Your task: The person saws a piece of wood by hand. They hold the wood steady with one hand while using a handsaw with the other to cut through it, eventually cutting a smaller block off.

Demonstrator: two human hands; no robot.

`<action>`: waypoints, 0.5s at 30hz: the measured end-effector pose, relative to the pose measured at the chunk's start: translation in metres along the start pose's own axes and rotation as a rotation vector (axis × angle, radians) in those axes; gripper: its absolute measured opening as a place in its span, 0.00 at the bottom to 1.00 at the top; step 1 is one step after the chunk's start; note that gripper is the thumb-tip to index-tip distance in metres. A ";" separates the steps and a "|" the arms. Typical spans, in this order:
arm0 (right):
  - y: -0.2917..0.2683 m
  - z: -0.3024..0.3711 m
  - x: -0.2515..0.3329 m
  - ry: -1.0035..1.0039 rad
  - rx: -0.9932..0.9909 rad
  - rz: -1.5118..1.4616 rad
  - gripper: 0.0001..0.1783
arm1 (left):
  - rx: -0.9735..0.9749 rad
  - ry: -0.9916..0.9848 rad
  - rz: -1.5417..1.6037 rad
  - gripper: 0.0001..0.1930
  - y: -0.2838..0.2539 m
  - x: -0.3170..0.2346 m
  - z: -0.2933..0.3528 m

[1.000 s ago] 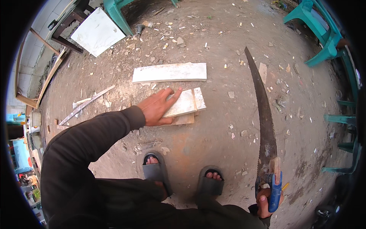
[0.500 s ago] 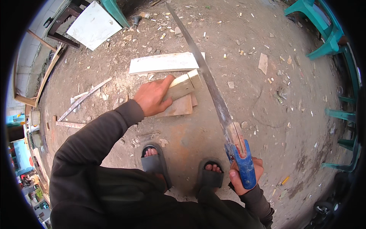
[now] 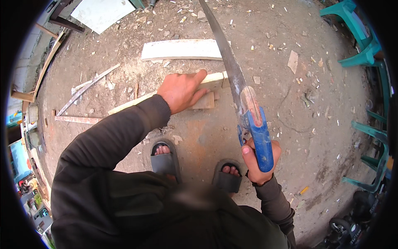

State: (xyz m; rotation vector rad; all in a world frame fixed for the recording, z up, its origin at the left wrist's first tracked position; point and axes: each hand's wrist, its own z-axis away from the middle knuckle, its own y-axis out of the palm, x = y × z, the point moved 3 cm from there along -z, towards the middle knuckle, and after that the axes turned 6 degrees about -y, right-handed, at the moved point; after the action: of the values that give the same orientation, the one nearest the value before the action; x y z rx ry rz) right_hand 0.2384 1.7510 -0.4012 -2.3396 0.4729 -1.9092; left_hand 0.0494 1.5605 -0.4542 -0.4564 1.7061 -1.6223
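Note:
My left hand (image 3: pixel 182 89) is closed over a wooden board (image 3: pixel 214 79), thumb on the near side and fingers on the far side. A thin dark cut line crosses the board near its right end. Under it lies a shorter wooden block (image 3: pixel 205 101), partly hidden. My right hand (image 3: pixel 262 162) grips the blue handle of a handsaw (image 3: pixel 260 133). The long grey blade points away from me, just beside the board's right end; whether it touches the wood I cannot tell.
A white-faced plank (image 3: pixel 182 50) lies on the dirt ground beyond the board. Thin wood strips (image 3: pixel 85 93) lie to the left. Green plastic chairs (image 3: pixel 360 54) stand at the right, and a white panel (image 3: pixel 101 14) leans at the upper left. My sandalled feet (image 3: pixel 163 155) are below.
My right hand and the saw have moved forward, bringing the blade alongside the board's end. My left hand still holds the board, whose long edge now shows left of my wrist. The view has shifted slightly.

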 end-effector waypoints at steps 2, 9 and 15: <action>0.001 0.002 0.001 0.068 -0.035 -0.044 0.08 | 0.000 0.009 0.016 0.19 0.000 0.000 0.000; 0.013 0.002 0.001 0.003 -0.031 -0.029 0.10 | 0.025 -0.043 0.043 0.18 0.000 0.001 0.002; 0.016 -0.002 0.006 0.125 -0.040 -0.032 0.10 | 0.016 -0.044 0.076 0.18 0.000 -0.002 0.003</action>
State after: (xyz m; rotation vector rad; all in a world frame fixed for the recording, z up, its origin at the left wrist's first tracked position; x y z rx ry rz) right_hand 0.2344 1.7339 -0.3994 -2.2743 0.4913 -2.0892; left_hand 0.0532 1.5596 -0.4534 -0.4117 1.6574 -1.5599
